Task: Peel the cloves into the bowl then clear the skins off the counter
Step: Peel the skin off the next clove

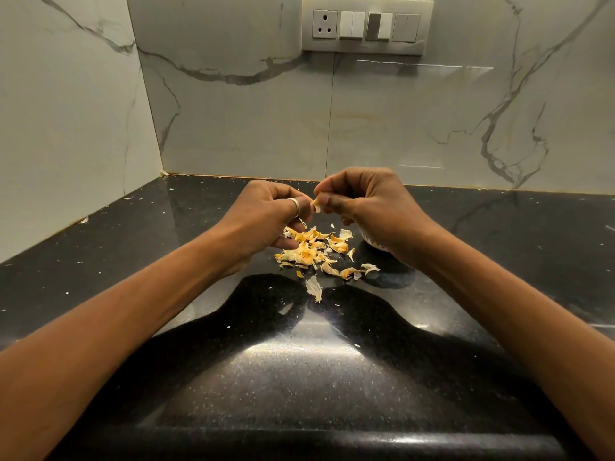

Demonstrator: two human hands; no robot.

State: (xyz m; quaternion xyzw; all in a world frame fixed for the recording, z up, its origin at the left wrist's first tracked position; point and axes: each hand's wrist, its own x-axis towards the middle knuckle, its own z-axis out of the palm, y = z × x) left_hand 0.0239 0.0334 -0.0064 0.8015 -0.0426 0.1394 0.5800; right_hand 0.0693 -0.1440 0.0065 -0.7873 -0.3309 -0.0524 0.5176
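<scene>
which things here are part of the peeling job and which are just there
Job: clove pinched between left hand and right hand; skins on counter; bowl, mostly hidden behind right hand.
Just there: switch panel; ring.

White marble walls, switch panel

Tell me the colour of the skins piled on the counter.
Pale yellow-orange skins, lying on the black speckled counter; head view.

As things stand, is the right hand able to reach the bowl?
Probably yes. The bowl sits just beneath the right hand, with nothing seen between them, though that hand is busy pinching a clove.
</scene>
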